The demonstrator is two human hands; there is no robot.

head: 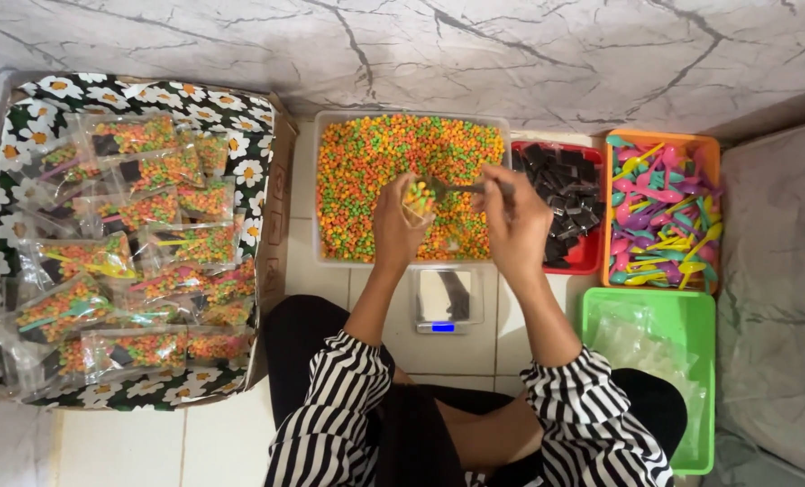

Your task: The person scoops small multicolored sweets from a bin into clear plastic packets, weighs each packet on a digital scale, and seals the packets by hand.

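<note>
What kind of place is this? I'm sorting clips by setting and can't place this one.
Probably a home packing spot on a tiled floor, not a factory. A tub of coloured cereal bits, a small scale and a box of filled bags surround the seated person.

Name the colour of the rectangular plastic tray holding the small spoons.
Orange; the rectangular plastic tray of multicoloured spoons shows best in the head view.

the tub of sweets (366, 153) sits ahead of the person, with the scale (446, 300) just before it. left of the tub stands a box of filled bags (141, 252). to its right lie a tray of dark packets (565, 203), then a spoon tray (662, 216), with a bin of empty bags (655, 361) nearer.
</note>
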